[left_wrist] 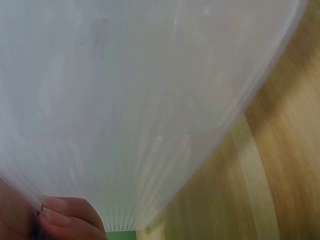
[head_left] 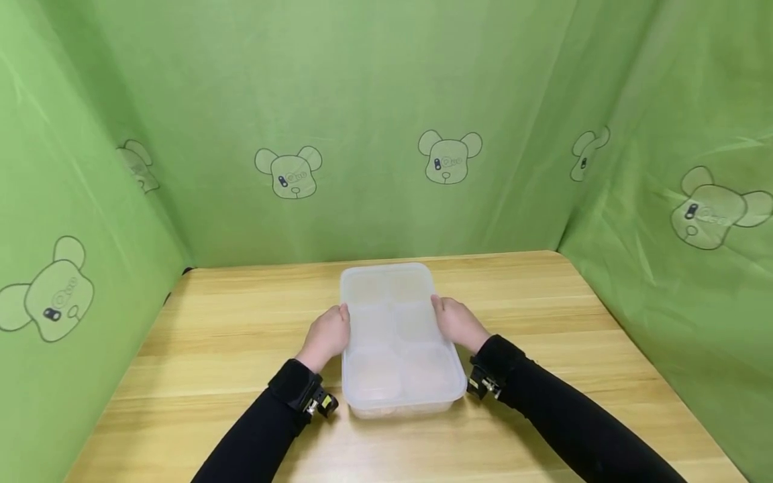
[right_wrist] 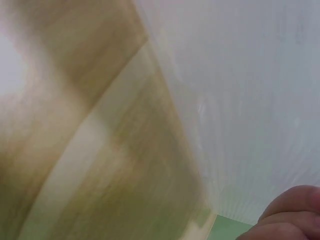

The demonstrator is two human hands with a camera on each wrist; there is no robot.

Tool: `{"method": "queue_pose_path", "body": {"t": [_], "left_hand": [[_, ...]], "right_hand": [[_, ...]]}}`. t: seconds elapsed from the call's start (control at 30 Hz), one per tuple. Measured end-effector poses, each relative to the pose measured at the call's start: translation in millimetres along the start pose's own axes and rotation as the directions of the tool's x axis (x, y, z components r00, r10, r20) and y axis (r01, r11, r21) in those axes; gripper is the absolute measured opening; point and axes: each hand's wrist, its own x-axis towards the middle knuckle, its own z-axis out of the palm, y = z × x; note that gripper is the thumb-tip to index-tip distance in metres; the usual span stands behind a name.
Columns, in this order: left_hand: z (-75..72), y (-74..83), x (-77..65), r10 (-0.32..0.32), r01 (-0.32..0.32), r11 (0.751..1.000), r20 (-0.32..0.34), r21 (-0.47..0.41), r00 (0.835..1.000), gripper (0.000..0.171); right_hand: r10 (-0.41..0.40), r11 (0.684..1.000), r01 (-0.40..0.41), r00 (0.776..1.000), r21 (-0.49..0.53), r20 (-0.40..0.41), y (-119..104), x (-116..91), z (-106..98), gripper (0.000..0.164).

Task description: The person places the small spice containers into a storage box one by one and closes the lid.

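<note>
A translucent plastic food container (head_left: 395, 329) with a frosted lid is over the middle of the wooden table. Six compartments show faintly through the lid. My left hand (head_left: 327, 335) grips its left long side, with the thumb at the lid's edge. On the opposite long side my right hand (head_left: 460, 323) holds it in the same way. The left wrist view shows the container's smooth wall filling most of the frame and curled fingertips (left_wrist: 60, 212) against it. Fingers (right_wrist: 295, 212) of my right hand press near the container in the right wrist view.
The wood-grain table (head_left: 241, 322) stretches out on both sides of the container. A green curtain (head_left: 368, 221) printed with bear heads stands along the back edge and both sides. Black sleeves and wrist cameras (head_left: 323, 402) sit close to the container's near corners.
</note>
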Motion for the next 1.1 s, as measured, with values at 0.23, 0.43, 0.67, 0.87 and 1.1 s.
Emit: {"method": "queue_pose_path", "body": {"t": [0.23, 0.43, 0.67, 0.87, 1.1], "left_hand": [[-0.7, 0.3, 0.0, -0.020, 0.020, 1.000, 0.005, -0.010, 1.000, 0.055], [0.2, -0.1, -0.9, -0.022, 0.022, 1.000, 0.001, -0.018, 1.000, 0.055], [0.6, 3.0, -1.9, -0.037, 0.037, 0.999, -0.007, 0.016, 0.999, 0.055], [0.0, 7.1, -2.6, -0.059, 0.060, 0.994, -0.012, 0.094, 0.998, 0.055], [-0.4, 9.7, -2.3, -0.113, 0.115, 0.979, -0.018, 0.167, 0.993, 0.057]], "right_hand": [[0.011, 1.000, -0.011, 1.000, 0.025, 0.020, 3, 2, 1, 0.064], [0.015, 0.999, -0.016, 1.000, 0.029, 0.025, 4, 1, 2, 0.063], [0.001, 1.000, -0.001, 1.000, -0.023, -0.003, -2, -3, 1, 0.063], [-0.004, 0.992, 0.000, 1.000, -0.127, -0.031, -8, -5, -2, 0.063], [0.011, 0.988, -0.013, 1.000, -0.155, -0.015, -9, -5, -5, 0.062]]}}
